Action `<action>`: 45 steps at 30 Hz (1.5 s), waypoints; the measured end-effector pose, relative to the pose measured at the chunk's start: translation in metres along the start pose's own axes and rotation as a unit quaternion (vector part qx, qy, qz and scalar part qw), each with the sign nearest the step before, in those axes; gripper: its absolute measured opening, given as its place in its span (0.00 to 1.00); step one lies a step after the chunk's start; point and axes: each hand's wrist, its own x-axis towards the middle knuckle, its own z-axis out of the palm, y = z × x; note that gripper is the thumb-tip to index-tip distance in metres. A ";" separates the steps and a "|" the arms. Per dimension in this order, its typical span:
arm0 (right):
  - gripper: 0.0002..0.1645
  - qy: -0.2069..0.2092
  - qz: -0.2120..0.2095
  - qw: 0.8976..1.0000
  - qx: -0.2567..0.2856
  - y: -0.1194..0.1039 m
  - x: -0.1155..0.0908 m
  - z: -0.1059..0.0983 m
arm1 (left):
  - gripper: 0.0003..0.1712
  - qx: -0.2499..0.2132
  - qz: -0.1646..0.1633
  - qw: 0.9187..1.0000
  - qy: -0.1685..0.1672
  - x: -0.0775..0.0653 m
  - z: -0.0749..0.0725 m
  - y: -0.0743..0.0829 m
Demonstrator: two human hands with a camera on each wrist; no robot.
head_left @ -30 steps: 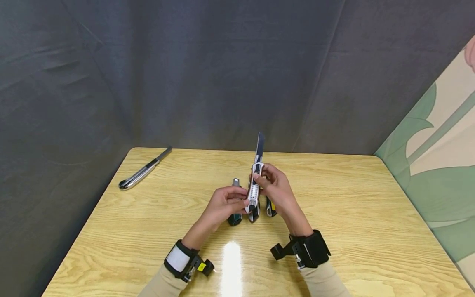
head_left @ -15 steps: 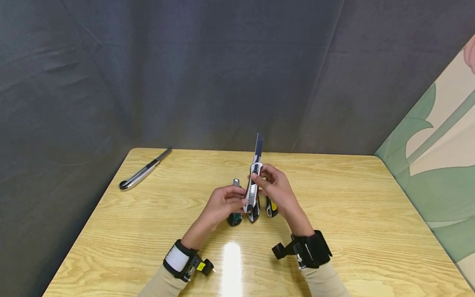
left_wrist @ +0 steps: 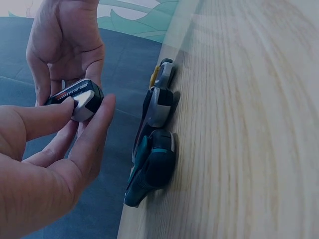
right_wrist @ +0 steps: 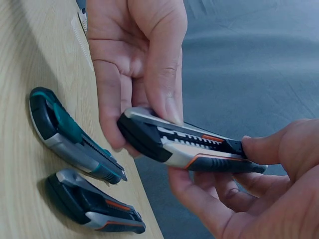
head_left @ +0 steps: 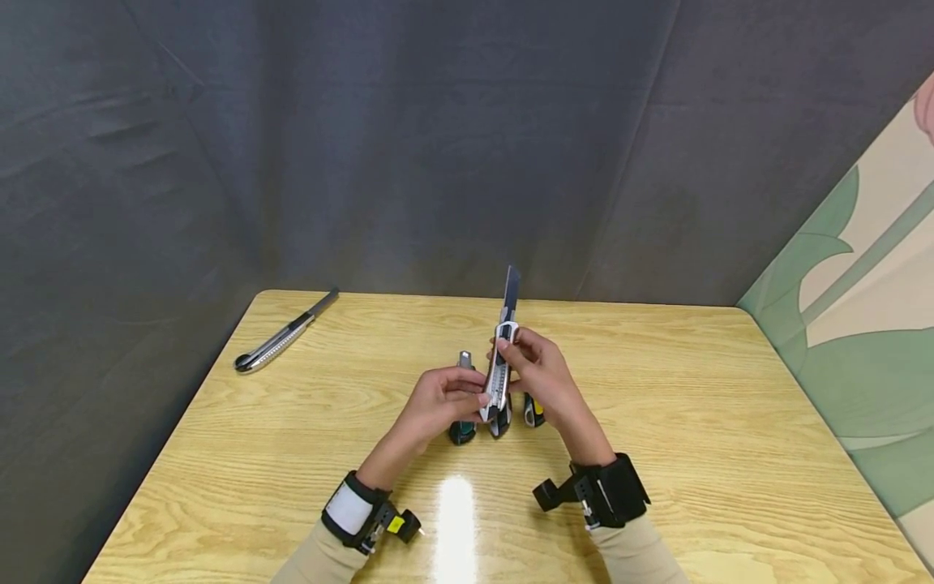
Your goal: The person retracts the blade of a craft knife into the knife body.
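Note:
In the head view, both hands hold one silver-and-black utility knife [head_left: 498,385] with orange trim, its long dark blade [head_left: 510,290] pointing away. My left hand [head_left: 435,405] pinches the tail end between thumb and fingers. My right hand [head_left: 546,377] grips the body nearer the blade. In the right wrist view, the right thumb [right_wrist: 264,148] presses on the black slider. Below the held knife lie a green-and-black utility knife [left_wrist: 155,167], a silver-and-black one [left_wrist: 159,108] with orange trim, and a yellow-and-black one [head_left: 534,412], partly hidden by the hands.
Another silver utility knife [head_left: 276,347] lies at the table's far left corner, blade out. The wooden table [head_left: 693,405] ends at a dark curtain [head_left: 452,146] behind. A floral panel [head_left: 861,349] stands along the right side.
Both hands keep their grip on the utility knife. It has tipped and shifted very slightly, with the blade tip a little lower in the head view. The other knives have not moved.

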 end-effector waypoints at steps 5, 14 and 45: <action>0.19 -0.008 0.003 1.000 0.009 -0.001 0.000 -0.001 | 0.15 -0.008 -0.006 1.000 -0.004 -0.001 0.001 0.001; 0.17 -0.020 0.001 1.000 0.012 0.001 0.002 -0.001 | 0.15 -0.006 -0.011 1.000 -0.006 -0.001 0.000 -0.001; 0.20 -0.027 0.000 0.999 -0.034 0.000 -0.001 0.001 | 0.14 0.016 -0.009 1.000 0.013 -0.001 -0.003 0.003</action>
